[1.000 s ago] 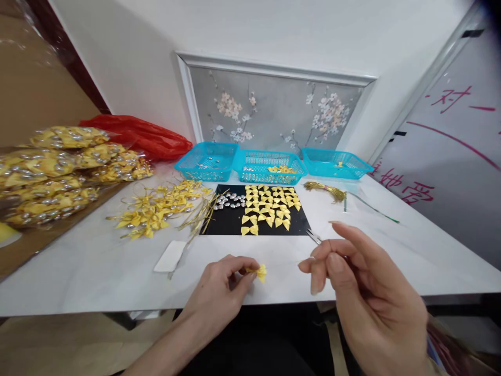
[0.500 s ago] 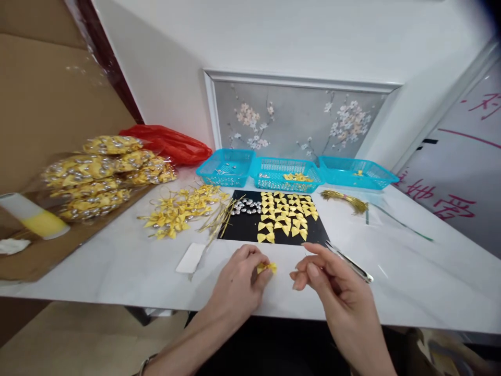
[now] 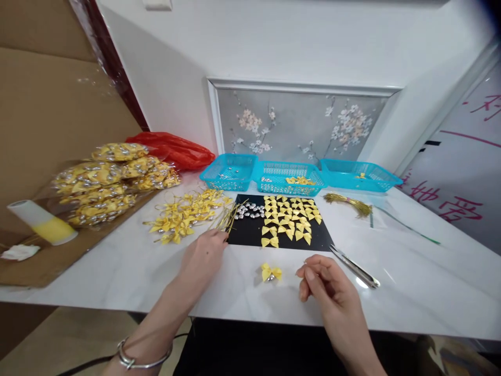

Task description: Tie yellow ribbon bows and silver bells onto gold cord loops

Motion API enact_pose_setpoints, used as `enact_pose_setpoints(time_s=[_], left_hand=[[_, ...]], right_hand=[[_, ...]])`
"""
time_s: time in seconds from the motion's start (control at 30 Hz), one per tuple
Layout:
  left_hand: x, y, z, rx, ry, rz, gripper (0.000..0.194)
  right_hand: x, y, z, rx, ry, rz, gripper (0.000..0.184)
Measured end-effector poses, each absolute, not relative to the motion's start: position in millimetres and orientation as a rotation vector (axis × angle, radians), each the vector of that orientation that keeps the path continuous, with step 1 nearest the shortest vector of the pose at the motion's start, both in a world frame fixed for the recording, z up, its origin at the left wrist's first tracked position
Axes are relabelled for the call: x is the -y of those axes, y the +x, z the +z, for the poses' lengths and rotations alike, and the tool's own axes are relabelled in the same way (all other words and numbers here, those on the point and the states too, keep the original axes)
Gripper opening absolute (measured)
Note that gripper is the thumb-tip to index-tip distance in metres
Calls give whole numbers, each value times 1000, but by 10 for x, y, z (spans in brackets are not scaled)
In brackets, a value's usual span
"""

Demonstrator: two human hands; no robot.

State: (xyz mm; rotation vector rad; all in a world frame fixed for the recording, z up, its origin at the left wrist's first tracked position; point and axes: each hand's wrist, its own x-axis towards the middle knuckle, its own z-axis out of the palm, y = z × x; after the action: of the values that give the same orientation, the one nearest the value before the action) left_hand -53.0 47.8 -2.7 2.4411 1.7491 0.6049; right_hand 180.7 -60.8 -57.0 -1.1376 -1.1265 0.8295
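Observation:
My left hand (image 3: 205,254) rests at the mat's lower left corner, fingers curled together at the lower ends of thin golden wire ties (image 3: 231,214). Its fingertips are largely hidden, so what they pinch does not show. On the white table between my hands lies a yellow ribbon bow (image 3: 271,271) with a silver bead at its lower side, touched by neither hand. My right hand (image 3: 329,290) hovers just right of that bow, thumb and fingers pinched; a tiny bright speck at the fingertips is too small to name.
The black mat (image 3: 246,234) holds rows of yellow bows (image 3: 285,225) and silver beads (image 3: 250,210). Tweezers (image 3: 355,266) lie to the right, a golden wire bundle (image 3: 348,202) beyond. Finished bows (image 3: 178,219) pile up left. Blue baskets (image 3: 291,190) line the wall; bagged bows (image 3: 102,180) are stacked left.
My left hand has let go of the yellow bow and moved left to the wire ties, covering the white card. The bow now lies alone. My right hand stays pinched near it.

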Motion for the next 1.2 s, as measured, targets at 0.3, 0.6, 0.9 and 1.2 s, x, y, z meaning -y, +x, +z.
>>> enact_pose_setpoints(time_s=[0.3, 0.6, 0.9, 1.2], left_hand=[[-410, -565, 114, -1770, 2356, 753, 23], [-52, -520, 373, -1495, 1977, 1045, 27], [233, -169, 329, -1072, 1685, 977, 22], [273, -59, 328, -1015, 1787, 850, 22]], right_hand=[[610, 1823, -538, 1166, -1178, 794, 23], [605, 1765, -441, 1237, -1141, 716, 25], [580, 1526, -152, 1524, -960, 449, 24], [618, 1542, -107, 1529, -946, 579, 18]])
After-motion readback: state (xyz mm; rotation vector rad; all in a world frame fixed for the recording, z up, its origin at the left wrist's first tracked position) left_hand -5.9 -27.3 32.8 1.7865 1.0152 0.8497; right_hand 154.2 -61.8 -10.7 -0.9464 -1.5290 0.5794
